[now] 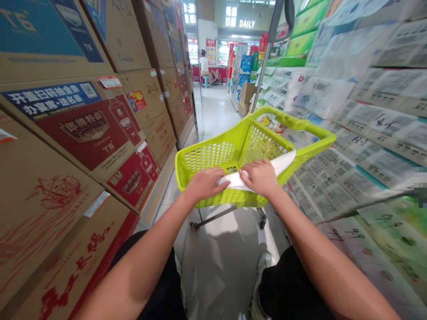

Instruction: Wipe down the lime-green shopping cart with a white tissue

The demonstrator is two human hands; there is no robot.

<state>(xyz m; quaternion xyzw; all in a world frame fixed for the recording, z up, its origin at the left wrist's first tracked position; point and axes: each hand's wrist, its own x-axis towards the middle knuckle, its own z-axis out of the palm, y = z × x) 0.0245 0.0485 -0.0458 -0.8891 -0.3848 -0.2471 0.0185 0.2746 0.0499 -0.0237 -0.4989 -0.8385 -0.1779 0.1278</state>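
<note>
A lime-green plastic shopping cart (213, 155) on wheels stands in a shop aisle right in front of me. Over its near rim lies a white cloth or sheet (283, 162), rolled or folded, running to the right. My left hand (205, 183) rests on the near rim with its fingers curled over the left end of the white cloth. My right hand (262, 177) is closed on the same cloth just to the right, the two hands almost touching. The basket's inside looks empty where it shows.
Stacked cardboard cartons (86, 133) with red labels wall the left side. Shelves of packaged paper goods (363, 115) line the right. The pale floor (216, 111) runs ahead to a person (203, 64) standing far off by a stool. A grey pole (267, 49) rises behind the cart.
</note>
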